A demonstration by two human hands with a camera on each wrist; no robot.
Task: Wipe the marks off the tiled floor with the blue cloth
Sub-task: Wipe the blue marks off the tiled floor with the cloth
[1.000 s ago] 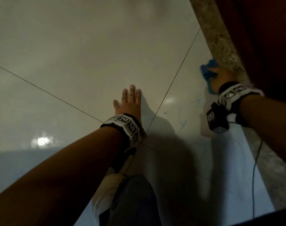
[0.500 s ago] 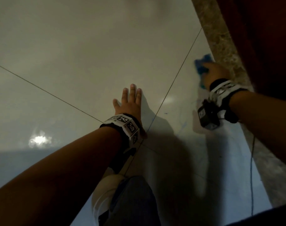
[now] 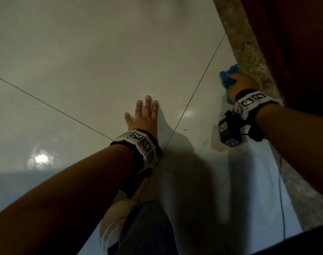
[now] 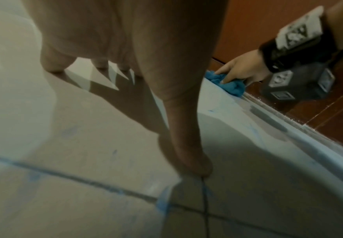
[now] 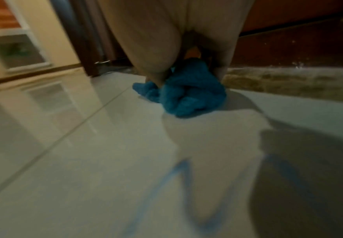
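**Cloth bunched at the stone border, left palm braced on the tile**

Our right hand (image 3: 239,82) has its fingers curled over the crumpled blue cloth (image 3: 227,80) and holds it down on the tiled floor (image 3: 101,61), right against the speckled stone border (image 3: 249,52) that runs along the dark reddish wood panel (image 3: 295,43). In the right wrist view the cloth (image 5: 189,93) sits bunched under the fingers, touching the foot of that border.

Our left hand (image 3: 144,118) lies flat on the floor with fingers straight and slightly spread, holding nothing, just left of the dark grout line (image 3: 199,85) and well apart from the right hand. The left wrist view shows its fingertips (image 4: 52,66) pressed on the glossy tile.

Blue marks (image 3: 204,143) streak the tile between the two hands; more of them (image 5: 166,190) show as blurred strokes nearer the right wrist. A thin cable (image 3: 282,208) trails across the floor beside the border. A bright light reflection (image 3: 41,158) shines on the tile at far left.
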